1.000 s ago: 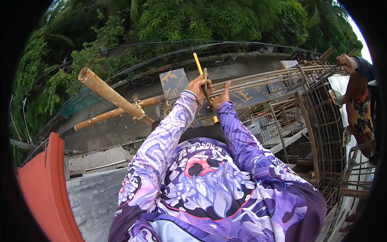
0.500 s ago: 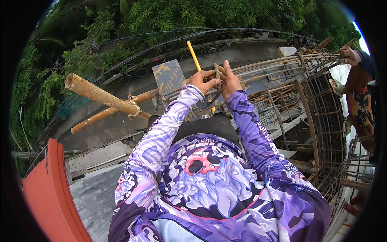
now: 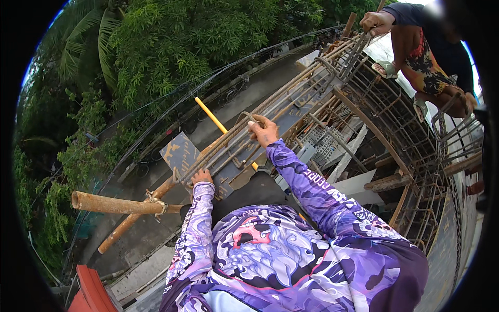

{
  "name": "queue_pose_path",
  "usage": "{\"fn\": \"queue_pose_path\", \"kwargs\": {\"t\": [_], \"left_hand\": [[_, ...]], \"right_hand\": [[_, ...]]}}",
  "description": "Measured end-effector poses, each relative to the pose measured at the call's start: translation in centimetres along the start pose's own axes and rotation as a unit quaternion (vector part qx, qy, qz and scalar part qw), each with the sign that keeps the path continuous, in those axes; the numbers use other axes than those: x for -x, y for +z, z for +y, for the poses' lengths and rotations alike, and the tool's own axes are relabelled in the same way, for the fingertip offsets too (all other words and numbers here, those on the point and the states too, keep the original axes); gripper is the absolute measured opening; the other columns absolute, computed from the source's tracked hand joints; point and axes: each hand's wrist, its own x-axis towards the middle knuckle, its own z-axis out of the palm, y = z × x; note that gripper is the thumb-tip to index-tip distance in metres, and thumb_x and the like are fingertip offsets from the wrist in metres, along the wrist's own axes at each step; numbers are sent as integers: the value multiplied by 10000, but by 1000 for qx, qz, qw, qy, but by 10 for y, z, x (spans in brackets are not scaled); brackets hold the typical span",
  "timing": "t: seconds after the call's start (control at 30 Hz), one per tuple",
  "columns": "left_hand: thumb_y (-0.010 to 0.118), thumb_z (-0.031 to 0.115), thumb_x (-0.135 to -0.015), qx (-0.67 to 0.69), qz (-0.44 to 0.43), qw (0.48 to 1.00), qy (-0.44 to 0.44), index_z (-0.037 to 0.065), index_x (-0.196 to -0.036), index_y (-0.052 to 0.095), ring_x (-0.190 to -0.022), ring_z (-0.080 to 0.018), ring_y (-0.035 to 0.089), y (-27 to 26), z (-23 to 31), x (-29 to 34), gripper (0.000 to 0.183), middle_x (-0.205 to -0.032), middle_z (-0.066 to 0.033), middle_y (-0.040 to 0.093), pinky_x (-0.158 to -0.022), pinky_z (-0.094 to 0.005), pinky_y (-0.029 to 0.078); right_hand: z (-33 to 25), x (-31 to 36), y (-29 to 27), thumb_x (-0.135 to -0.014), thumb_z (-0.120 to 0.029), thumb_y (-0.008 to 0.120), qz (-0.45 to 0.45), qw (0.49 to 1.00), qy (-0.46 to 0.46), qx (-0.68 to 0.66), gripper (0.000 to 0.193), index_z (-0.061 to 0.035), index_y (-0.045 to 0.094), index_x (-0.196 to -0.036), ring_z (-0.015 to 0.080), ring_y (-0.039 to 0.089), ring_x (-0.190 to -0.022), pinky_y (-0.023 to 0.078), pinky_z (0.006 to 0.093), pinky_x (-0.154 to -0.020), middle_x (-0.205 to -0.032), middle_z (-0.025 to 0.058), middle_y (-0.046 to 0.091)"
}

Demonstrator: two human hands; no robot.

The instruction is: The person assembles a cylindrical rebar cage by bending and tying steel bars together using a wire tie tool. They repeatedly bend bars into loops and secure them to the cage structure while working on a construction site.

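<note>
A worker's two hands have parted over a run of steel bars (image 3: 292,86) high above a street. Half a second earlier they met at one bent bar (image 3: 246,114); now only the right hand (image 3: 265,131) is there, thumb and fingers closed on the bent bar's upper part where it lies across the long bars, just right of the yellow pole (image 3: 210,113).

The left hand (image 3: 202,177) has dropped toward the left end of the bars, its fingers against them beside the grey panel (image 3: 180,151); whether they close around any bar cannot be told.

The whole view has turned: the bars, nearly level before, now climb steeply to the upper right, and the upper rusty pipe (image 3: 114,203), lashed by rope (image 3: 156,204) to another pipe (image 3: 123,231), lies almost flat. The red sheet (image 3: 91,294) has shrunk to a corner at lower left. At upper right, a co-worker's hand (image 3: 377,23) remains at the bars' far end, with more of that person in view.
</note>
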Motion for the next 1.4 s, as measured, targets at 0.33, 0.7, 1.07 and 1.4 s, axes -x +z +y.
{"fn": "queue_pose_path", "kwargs": {"t": [0.33, 0.7, 1.07, 1.4], "left_hand": [[632, 210, -790, -15, -60, 988, 144, 70, -1115, 539, -1119, -420, 472, -16, -28, -32, 365, -1227, -265, 424, -939, -446, 414], [651, 161, -754, 88, -76, 985, 124, 68, -1050, 559, -1076, -439, 484, -43, -23, -16, 324, -1136, -279, 486, -906, -479, 411], [660, 148, -752, 79, -85, 987, 112, 52, -1080, 553, -1016, -407, 528, -43, -19, -8, 359, -1059, -253, 536, -884, -432, 435], [665, 181, -779, 28, -99, 987, 121, 64, -1124, 528, -1072, -400, 520, -42, -20, -8, 390, -1144, -258, 520, -910, -445, 429]], "right_hand": [[0, -39, -38, -873, -219, 578, -6, 989, 70, 130, 282, -30, 625, -1076, 119, 583, -591, 501, 274, -517, -697, 40, 621], [-68, -223, -186, -811, -238, 626, 263, 891, -46, 368, 262, -153, 661, -1057, 278, 626, -956, 479, 376, -878, -974, 132, 664], [34, -162, -224, -757, -162, 630, 275, 920, -168, 223, 331, -117, 635, -1086, 299, 491, -1159, 388, 345, -981, -1266, 135, 510], [45, -177, -259, -863, -166, 561, 277, 937, -85, 195, 298, -53, 599, -1137, 215, 633, -930, 516, 355, -762, -1067, 117, 642]]}}
